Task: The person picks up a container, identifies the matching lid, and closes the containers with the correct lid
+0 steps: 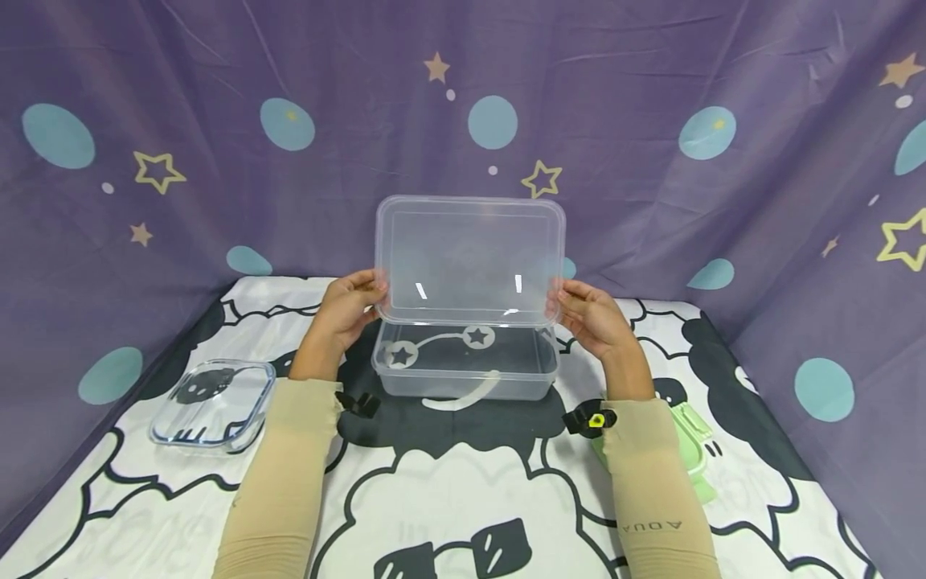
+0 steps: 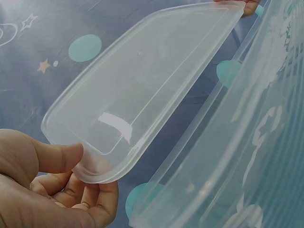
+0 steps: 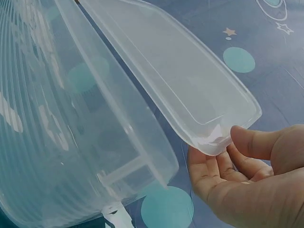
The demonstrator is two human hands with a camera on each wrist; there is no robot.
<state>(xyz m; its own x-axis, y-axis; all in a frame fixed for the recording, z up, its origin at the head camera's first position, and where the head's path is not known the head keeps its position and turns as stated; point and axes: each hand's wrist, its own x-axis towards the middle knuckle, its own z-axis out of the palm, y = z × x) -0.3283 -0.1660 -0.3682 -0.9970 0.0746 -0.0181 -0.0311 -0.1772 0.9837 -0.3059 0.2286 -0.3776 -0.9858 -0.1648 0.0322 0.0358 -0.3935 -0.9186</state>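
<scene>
Honestly, the cloth (image 1: 463, 482) under the tub (image 1: 448, 386) is my first worry: it looks like loose fabric, so a hard shove could bunch it up. The tub itself sits open side up with nobody steadying it, and thin plastic like that probably skates if something bumps its rim.

Next, the clear lid (image 1: 470, 257). It's tilted up above the tub's back edge, with a gap showing between them in both wrist views. If one end dips first, I'd bet a corner hangs up on the rim. It's see-through with glare on it, so misjudging the edge would be easy.

Then the glass container (image 1: 211, 402), left of the tub: the left sleeve (image 1: 278, 474) runs close by, and swinging it out could knock the glass. Same story for the green piece (image 1: 691, 446), right of the tub and partly hidden by the right sleeve (image 1: 651, 474); can't tell if they touch.

Smallest stuff: the left hand (image 1: 347, 310) pinches the lid above the tub's left end, thumb on its face, fingers curled behind; the right hand (image 1: 595, 320) mirrors that. Both grip low, so the top could flop, or fingertips get caught against the rim.
</scene>
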